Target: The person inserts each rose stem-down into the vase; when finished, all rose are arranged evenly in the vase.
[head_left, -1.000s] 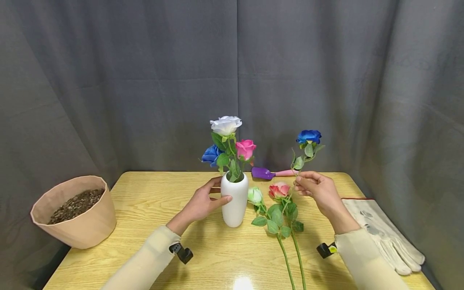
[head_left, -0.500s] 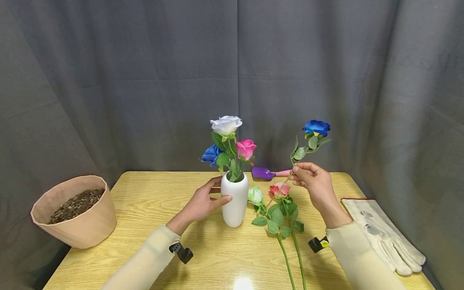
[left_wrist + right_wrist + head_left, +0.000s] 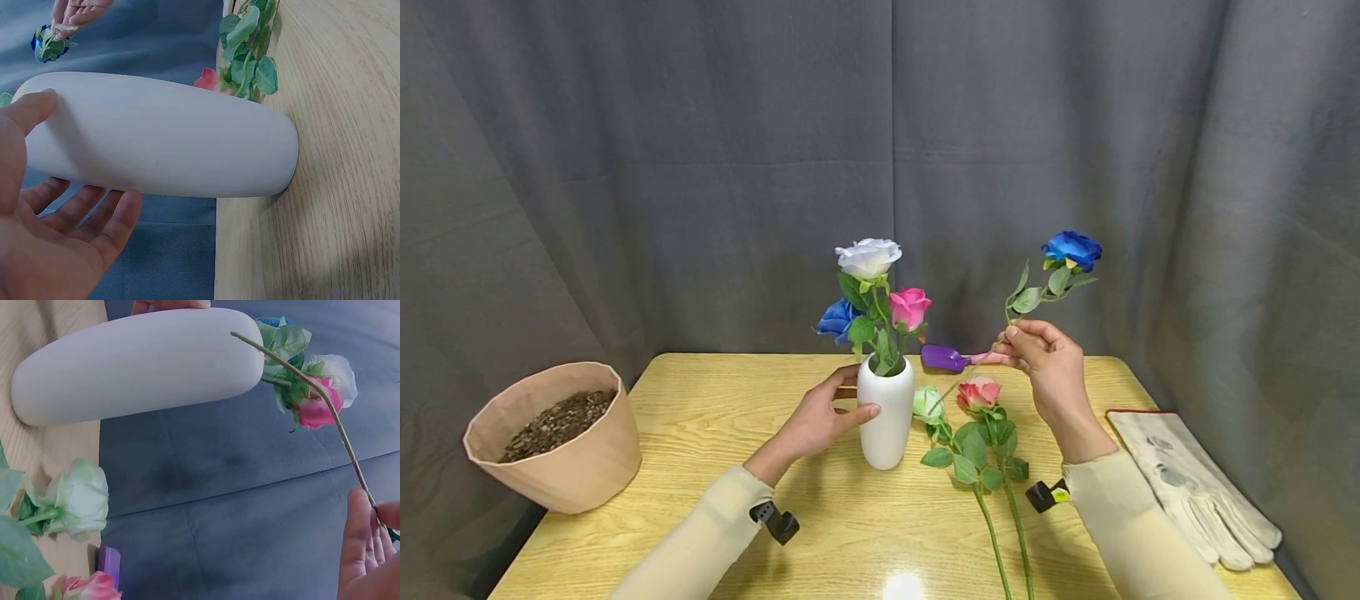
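A white vase [image 3: 886, 421] stands upright on the table, holding a white rose [image 3: 868, 259], a pink rose [image 3: 909, 308] and a blue rose [image 3: 838, 321]. My left hand [image 3: 822, 419] grips the vase from its left side, thumb across the front and fingers behind. To the right, my right hand [image 3: 1051, 367] pinches the stem [image 3: 340, 428] of another blue rose [image 3: 1072, 251] between thumb and fingers. That rose is held above the table, its bloom up and its bent stem slanting down toward the vase. In the right wrist view the stem's bare end overlaps the vase near its mouth.
A pale green rose [image 3: 928, 404] and a red-pink rose [image 3: 978, 392] lie right of the vase. Behind them is a purple scoop [image 3: 945, 358] with a pink handle. White gloves [image 3: 1195, 492] lie at the right edge; a soil-filled tan pot [image 3: 568, 467] stands at left.
My right hand has risen with the blue rose, whose bloom has moved up and to the right, and its stem end now shows below the hand. The left hand and vase stay put.
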Motion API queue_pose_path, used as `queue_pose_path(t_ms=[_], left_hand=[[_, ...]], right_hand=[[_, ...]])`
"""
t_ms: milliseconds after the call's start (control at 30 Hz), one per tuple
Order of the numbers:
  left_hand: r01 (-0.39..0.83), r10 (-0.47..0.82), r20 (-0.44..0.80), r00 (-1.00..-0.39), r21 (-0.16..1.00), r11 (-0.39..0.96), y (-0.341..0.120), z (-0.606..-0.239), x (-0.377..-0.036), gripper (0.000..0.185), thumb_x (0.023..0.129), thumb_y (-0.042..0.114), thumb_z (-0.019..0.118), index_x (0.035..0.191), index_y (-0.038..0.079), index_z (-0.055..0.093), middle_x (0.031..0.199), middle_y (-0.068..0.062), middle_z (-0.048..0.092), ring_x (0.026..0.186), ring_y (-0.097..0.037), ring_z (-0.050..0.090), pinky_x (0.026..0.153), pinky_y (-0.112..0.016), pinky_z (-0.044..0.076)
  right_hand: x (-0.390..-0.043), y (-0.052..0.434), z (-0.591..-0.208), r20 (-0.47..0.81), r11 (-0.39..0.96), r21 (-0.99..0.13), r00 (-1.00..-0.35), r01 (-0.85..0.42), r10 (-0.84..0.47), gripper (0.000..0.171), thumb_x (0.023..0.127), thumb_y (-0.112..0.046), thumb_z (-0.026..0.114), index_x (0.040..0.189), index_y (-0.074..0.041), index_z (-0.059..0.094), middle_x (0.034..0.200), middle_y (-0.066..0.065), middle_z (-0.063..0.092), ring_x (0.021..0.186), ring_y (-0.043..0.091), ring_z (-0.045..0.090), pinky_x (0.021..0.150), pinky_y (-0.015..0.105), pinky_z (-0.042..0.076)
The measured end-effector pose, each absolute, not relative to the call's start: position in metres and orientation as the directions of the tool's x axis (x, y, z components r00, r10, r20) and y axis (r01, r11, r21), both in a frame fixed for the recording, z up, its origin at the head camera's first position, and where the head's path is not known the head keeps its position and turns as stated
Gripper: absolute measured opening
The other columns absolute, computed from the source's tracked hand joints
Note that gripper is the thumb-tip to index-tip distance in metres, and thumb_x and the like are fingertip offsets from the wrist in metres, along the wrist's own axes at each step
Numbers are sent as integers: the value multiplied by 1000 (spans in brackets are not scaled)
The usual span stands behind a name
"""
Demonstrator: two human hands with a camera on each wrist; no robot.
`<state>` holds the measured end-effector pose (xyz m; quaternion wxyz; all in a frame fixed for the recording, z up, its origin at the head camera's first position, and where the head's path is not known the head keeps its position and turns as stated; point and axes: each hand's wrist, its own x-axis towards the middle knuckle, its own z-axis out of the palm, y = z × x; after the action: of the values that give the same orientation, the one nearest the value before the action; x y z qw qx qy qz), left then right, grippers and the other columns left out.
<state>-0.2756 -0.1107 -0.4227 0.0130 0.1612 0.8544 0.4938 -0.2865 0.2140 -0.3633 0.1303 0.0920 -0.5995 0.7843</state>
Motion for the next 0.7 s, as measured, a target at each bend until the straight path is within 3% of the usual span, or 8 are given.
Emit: queue_pose_path(t_ms=[300, 700], left_hand=[[279, 298, 151, -943, 845, 456, -111, -423, -275, 75, 89, 45, 74, 151, 18, 40, 140, -5, 55, 128, -27, 58, 99, -45, 56], [268, 296, 140, -945, 848, 457, -111, -422, -276, 75, 89, 44, 75, 151, 19, 41, 141, -4, 56, 128, -26, 58, 99, -44, 55]], right_hand=[[-287, 203, -357, 313, -287, -897, -942, -336, 125, 7, 94, -8, 69, 98, -7, 64, 81, -1, 75, 71, 9, 73, 66, 22, 61], [-291, 194, -354, 319, -278, -894, -934, -353, 160, 7, 94, -11, 69, 98, -8, 63, 83, -1, 75, 73, 10, 74, 68, 24, 62]])
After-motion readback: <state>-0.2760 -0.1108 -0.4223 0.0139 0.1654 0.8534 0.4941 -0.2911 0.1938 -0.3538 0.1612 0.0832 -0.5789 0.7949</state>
